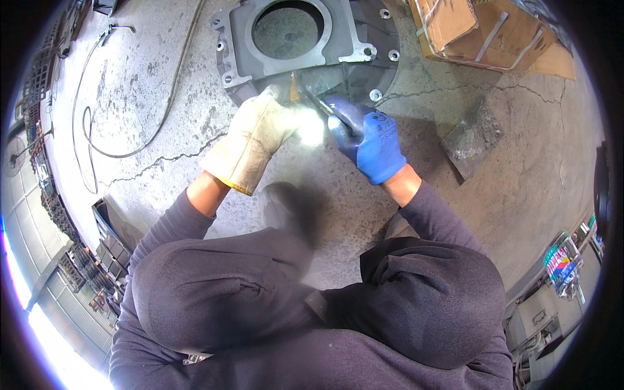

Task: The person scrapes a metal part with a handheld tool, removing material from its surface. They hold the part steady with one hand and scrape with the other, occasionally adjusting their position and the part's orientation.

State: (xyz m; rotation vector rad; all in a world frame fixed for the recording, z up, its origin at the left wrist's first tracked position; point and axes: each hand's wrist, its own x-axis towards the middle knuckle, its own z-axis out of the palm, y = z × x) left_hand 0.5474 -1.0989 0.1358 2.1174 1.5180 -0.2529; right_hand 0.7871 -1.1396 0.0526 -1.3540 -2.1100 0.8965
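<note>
Head view: right hand (370, 140) wrapped round a slim dark tool (316, 101), left hand (263, 127) curled, contents unclear; metal casting (338, 47) on floor (195, 91), probably heavy, rigid, best held by its rim.

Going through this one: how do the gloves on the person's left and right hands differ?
The left glove is cream with a yellow-edged cuff; the right glove is blue with a darker coated part. The left glove looks loose and flares at the cuff, while the right glove fits closely. Both are worn near the grey metal casting.
</note>
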